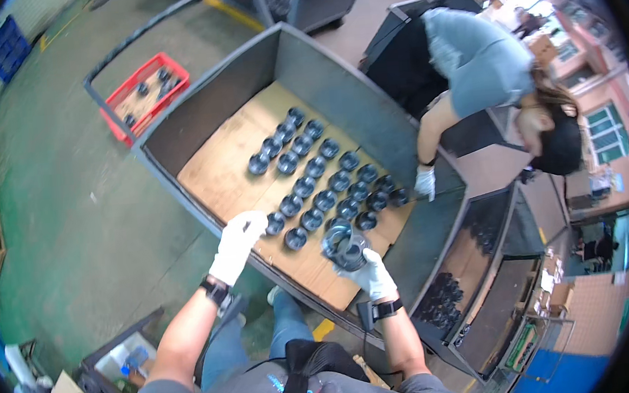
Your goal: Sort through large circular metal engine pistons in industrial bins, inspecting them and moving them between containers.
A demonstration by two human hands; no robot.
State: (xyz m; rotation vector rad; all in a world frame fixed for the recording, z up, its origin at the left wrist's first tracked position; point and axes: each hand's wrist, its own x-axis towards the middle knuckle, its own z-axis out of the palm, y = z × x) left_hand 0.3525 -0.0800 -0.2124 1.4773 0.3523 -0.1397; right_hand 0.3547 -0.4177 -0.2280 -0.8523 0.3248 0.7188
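My gloved left hand [241,242] is over the near left edge of a metal cart [179,189]. Its fingers are bunched together, with the tips at the rim of a dark round metal part [275,224] that stands at the end of a row. In my gloved right hand [372,275] are glossy dark ring-shaped parts [344,245], seemingly more than one together, held above the cart's near side. Several matching parts [315,168] stand in slanting rows on a cardboard sheet [226,167] on the cart floor. The held parts hide some of the nearest ones.
A co-worker [487,69] bends over the cart's right side, one gloved hand [425,183] at its wall. A red crate [145,99] with a few parts stands beyond the left edge. Another cart [476,250] with dark parts is at the right.
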